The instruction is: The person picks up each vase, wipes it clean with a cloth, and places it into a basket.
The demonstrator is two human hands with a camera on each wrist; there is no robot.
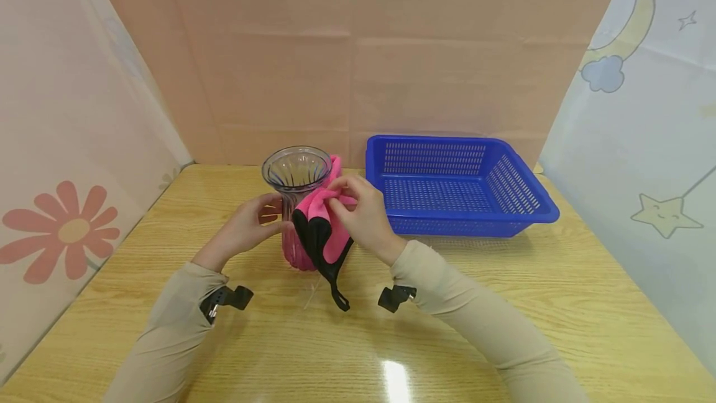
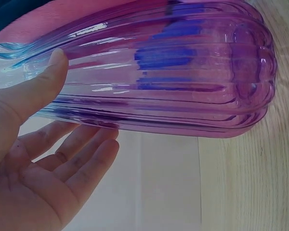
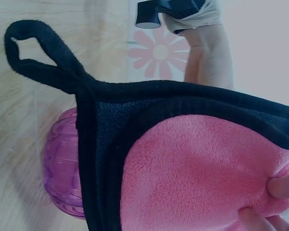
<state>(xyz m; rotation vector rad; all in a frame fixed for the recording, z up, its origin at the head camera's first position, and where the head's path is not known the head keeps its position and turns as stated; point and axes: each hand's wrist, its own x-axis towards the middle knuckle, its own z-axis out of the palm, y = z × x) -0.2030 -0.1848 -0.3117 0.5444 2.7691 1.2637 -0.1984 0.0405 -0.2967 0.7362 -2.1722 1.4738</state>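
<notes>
Vase [image 2: 173, 72] and cloth [image 3: 173, 168] number one each, near one blue basket [image 1: 436, 194].

Wood-grain tbl [image 1: 302, 347] w/ glare [image 1: 396, 381] sits btwn pale printed side walls [image 1: 621, 148], peach bkgd [image 1: 347, 61].

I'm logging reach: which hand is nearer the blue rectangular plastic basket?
Right: the right hand is by the left end of the basket; the left hand is farther left, at the pink-tinted ribbed transparent vase.

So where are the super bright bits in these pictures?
Head view: a white patch of glare on the table, near the bottom edge; left wrist view: pale shiny streaks along the vase; right wrist view: the backdrop looks washed out at upper right.
</notes>
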